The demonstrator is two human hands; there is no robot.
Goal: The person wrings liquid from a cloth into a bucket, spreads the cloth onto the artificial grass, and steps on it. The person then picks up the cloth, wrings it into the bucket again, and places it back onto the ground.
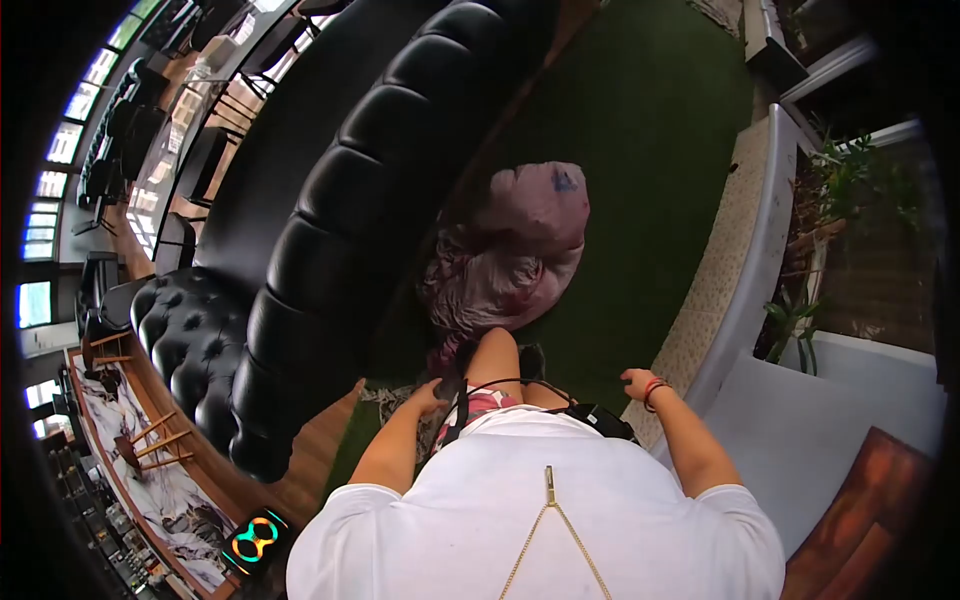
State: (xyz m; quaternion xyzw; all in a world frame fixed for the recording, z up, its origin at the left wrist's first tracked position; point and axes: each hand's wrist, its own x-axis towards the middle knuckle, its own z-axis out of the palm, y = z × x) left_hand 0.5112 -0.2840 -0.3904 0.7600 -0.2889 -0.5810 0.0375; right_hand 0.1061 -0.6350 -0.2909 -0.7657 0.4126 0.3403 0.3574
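Note:
My left hand [428,396] hangs beside my left thigh, close to the patterned shorts; what its fingers do is too small to make out. On the other side, my right hand [636,382] is held away from my body over the green floor, with red bands at the wrist and its fingers curled; whether they hold anything cannot be made out. In front of my raised knee, a large pinkish cloth bundle [530,240] lies crumpled on the green carpet [640,200], beside the black sofa. Neither hand touches the bundle.
A long black tufted sofa [330,190] runs along the left. At the right stand a low pale wall [745,250] and plants [790,320]. Farther left are tables, chairs and a marble-patterned counter [150,470]. A grey-fringed cloth lies on the floor near my left hand.

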